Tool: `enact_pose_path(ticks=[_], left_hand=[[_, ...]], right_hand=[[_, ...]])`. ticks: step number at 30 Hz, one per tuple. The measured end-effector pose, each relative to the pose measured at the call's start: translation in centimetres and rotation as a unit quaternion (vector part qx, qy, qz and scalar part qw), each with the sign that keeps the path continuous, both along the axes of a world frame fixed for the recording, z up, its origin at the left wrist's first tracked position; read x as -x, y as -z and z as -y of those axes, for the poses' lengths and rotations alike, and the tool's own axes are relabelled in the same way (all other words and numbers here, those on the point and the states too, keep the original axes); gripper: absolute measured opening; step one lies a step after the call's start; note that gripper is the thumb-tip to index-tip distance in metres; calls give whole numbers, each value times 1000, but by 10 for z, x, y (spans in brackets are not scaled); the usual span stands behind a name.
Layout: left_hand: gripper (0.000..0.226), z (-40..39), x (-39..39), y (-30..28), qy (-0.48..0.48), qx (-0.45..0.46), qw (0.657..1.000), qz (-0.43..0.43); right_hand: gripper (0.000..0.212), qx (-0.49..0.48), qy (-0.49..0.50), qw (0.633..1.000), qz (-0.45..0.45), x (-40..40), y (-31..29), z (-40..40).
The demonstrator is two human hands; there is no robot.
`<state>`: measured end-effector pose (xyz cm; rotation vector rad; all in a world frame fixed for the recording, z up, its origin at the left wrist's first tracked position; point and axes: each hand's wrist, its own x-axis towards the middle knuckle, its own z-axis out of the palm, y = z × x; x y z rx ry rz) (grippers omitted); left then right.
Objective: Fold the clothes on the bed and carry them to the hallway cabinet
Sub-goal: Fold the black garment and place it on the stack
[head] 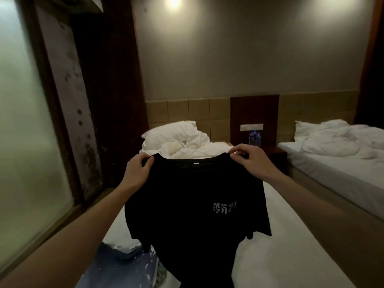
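Both hands, left hand (138, 170) and right hand (248, 161), are pinching the shoulders of one limp black T-shirt (193, 206), hanging it above the smooth white bed (276, 260).

Left hand (138, 170), right hand (248, 161) pinching

T-shirt (187, 204): black, small pale grey printed characters on chest, white neck label. Bed (280, 256) sheet, pillow (166, 133) and second bed (332, 163): white. Garment (116, 265) at near edge: blue with white flecks; bottles (254, 138) blue; headboard (187, 113) tan.
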<state>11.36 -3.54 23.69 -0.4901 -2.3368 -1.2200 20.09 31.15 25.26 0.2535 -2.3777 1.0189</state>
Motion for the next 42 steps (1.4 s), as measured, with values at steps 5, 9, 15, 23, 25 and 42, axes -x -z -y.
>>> enact_pose_path(ticks=[5,9,15,23,25,42], left_hand=[[3,-1,-41,-46,27,-67,995,-74],[16,-1,-71,-82,46,-116,984,-130],[17,-13,-91,-115,19,-106,974,-200],[19,-37,-39,-86,-89,-20,977,-194],[23,-44,-5,-67,-89,14,981,-173],[16,-127,263,253,-34,27,971,237]], right_hand=[[17,3,34,996,-84,-32,-52,6],[17,45,43,989,-130,-55,-86,2],[14,104,64,969,-217,-70,-115,-4],[16,81,132,976,-154,-16,-87,-29],[17,72,141,978,-136,9,-65,-34],[13,75,212,955,193,263,256,-89]])
